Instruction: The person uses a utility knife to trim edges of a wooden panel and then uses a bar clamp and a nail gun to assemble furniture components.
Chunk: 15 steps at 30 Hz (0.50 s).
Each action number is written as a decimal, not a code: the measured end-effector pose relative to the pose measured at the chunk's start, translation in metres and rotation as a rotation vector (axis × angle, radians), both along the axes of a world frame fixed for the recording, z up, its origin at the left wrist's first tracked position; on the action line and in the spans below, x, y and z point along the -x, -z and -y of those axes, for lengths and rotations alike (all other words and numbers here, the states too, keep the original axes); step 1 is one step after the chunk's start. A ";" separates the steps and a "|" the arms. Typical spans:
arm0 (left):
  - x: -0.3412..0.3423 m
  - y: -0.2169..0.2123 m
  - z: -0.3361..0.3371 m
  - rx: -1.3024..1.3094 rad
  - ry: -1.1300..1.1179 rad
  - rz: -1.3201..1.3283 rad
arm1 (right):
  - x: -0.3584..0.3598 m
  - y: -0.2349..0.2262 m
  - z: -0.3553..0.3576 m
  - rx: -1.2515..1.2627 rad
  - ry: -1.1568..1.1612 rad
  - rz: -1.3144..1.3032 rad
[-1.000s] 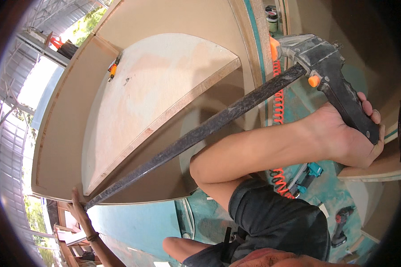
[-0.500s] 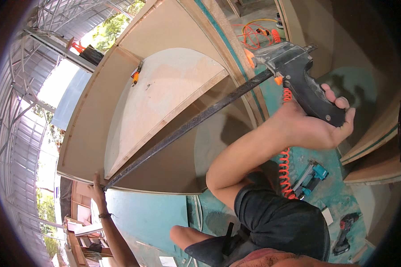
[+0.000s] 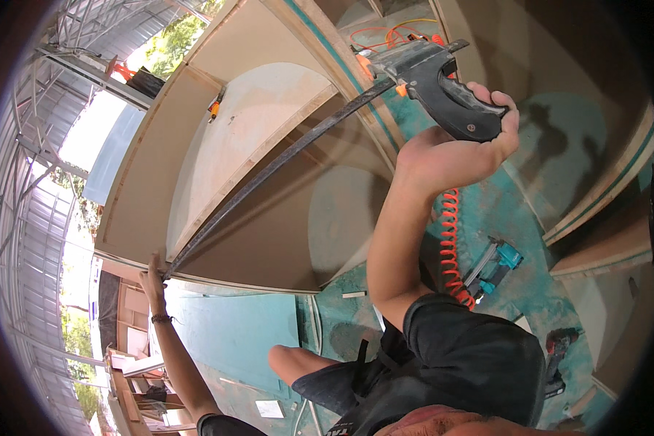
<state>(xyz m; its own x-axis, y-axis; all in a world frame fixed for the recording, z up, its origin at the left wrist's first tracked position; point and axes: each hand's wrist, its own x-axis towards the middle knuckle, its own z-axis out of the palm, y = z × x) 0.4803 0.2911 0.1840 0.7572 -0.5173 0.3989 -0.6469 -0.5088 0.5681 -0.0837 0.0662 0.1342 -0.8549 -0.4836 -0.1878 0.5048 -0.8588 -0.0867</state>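
A long trigger bar clamp (image 3: pixel 287 156) lies slantwise across the front of a curved, unpainted wooden cabinet (image 3: pixel 142 174). My right hand (image 3: pixel 450 161) is wrapped round its black handle at the upper right. Orange pads show by the clamp's head, close to the cabinet's teal-striped edge. Down at the cabinet's lower left corner, my left hand (image 3: pixel 152 283) is closed at the bar's far end; the jaw there is mostly hidden. The bar passes in front of a pale shelf panel (image 3: pixel 258 123). A small yellow-and-black tool (image 3: pixel 215 107) rests on that panel.
An orange coiled air hose (image 3: pixel 449 240) hangs beside my right arm. On the teal-stained floor lie a teal nail gun (image 3: pixel 495 267) and a dark cordless drill (image 3: pixel 557 360). Another curved wooden piece (image 3: pixel 603 203) stands at the right. A blue-green sheet (image 3: pixel 232 327) lies below the cabinet.
My right hand has moved left and slightly up with the clamp's handle, bringing the head nearer the cabinet's edge. My left hand stays at the lower corner. The whole view has shifted a little.
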 end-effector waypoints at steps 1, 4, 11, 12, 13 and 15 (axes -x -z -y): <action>0.000 -0.002 0.001 0.000 0.002 0.002 | 0.001 0.002 -0.001 0.013 -0.014 -0.024; 0.011 -0.001 0.006 -0.050 0.003 -0.017 | 0.007 0.011 -0.004 0.028 -0.045 -0.113; -0.017 0.010 -0.006 -0.030 -0.161 0.091 | 0.026 0.031 -0.007 0.109 -0.190 -0.334; -0.023 0.009 -0.007 -0.029 -0.164 0.090 | 0.027 0.032 -0.008 0.134 -0.190 -0.336; -0.029 0.009 -0.009 -0.029 -0.167 0.090 | 0.027 0.033 -0.011 0.159 -0.191 -0.338; -0.026 0.014 -0.004 0.119 -0.053 0.163 | 0.024 0.040 -0.014 0.188 -0.180 -0.321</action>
<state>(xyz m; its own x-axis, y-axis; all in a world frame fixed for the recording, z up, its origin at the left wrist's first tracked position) 0.5061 0.2955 0.1702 0.7024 -0.4207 0.5741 -0.7094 -0.4798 0.5163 -0.1076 0.0800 0.0940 -0.7543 -0.6313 0.1804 0.6213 -0.7751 -0.1146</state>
